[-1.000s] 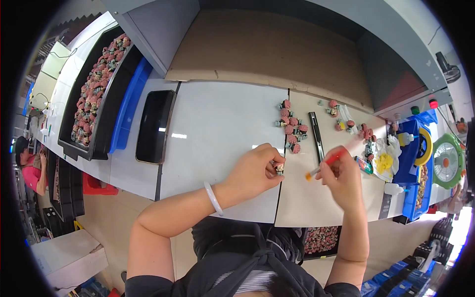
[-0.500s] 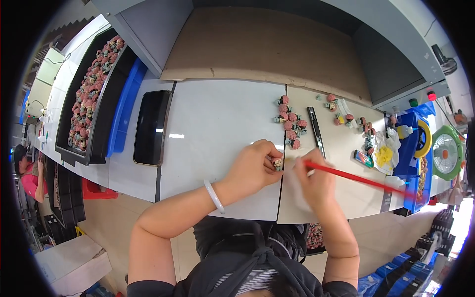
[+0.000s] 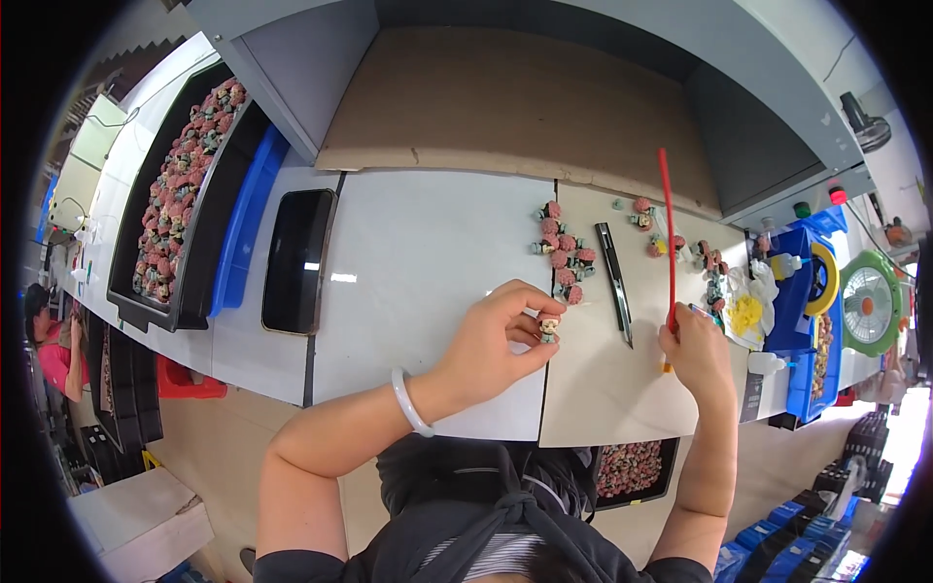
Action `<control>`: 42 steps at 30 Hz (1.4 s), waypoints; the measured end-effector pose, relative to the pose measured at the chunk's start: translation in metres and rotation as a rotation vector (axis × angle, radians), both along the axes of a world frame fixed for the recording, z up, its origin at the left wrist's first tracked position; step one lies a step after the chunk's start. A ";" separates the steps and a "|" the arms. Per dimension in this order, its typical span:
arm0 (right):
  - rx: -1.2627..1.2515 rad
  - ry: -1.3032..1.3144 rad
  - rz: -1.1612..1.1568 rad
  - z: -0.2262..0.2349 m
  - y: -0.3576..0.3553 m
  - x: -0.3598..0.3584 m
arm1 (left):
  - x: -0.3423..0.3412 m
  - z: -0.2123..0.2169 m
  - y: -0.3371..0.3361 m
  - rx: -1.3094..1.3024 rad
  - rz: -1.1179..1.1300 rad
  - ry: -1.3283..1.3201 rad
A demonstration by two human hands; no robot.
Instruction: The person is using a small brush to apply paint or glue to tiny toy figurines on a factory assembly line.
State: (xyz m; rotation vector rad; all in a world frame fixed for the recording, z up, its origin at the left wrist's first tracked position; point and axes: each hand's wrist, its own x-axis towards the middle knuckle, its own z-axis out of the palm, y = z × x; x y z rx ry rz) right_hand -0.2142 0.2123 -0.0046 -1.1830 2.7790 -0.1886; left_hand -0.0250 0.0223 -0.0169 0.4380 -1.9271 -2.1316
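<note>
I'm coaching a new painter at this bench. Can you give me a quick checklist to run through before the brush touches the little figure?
1. Figure pinched firmly in the left hand: ok.
2. Red brush secure in the right hand: ok.
3. Brush tip aimed at the figure: not ok, the handle points up and away.
4. Paint on the tip: cannot tell, the hand hides it.
5. Black tool lying apart from both hands: ok.
6. Finished figures out of the way: ok.

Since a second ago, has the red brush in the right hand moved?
Yes. The red brush has swung from lying low beside the right hand to standing up, its tip now beyond the black tool toward the cardboard backboard.
</note>
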 end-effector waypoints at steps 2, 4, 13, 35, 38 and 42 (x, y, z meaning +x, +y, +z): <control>0.014 0.036 0.031 0.001 -0.006 0.002 | 0.003 0.004 0.001 -0.027 0.021 0.053; -0.130 -0.055 -0.120 0.016 -0.030 0.022 | 0.005 0.006 0.002 -0.009 0.053 0.127; -0.277 -0.516 0.017 0.022 -0.057 0.016 | 0.007 0.010 -0.003 0.043 0.075 0.181; -1.014 -1.104 0.118 0.034 -0.058 0.056 | 0.009 0.012 -0.012 -0.019 0.172 0.217; -0.999 -0.959 0.128 0.036 -0.051 0.061 | 0.009 0.014 -0.012 -0.044 0.181 0.215; -0.977 -0.739 0.392 0.033 -0.052 0.068 | 0.012 0.014 -0.010 -0.049 0.200 0.207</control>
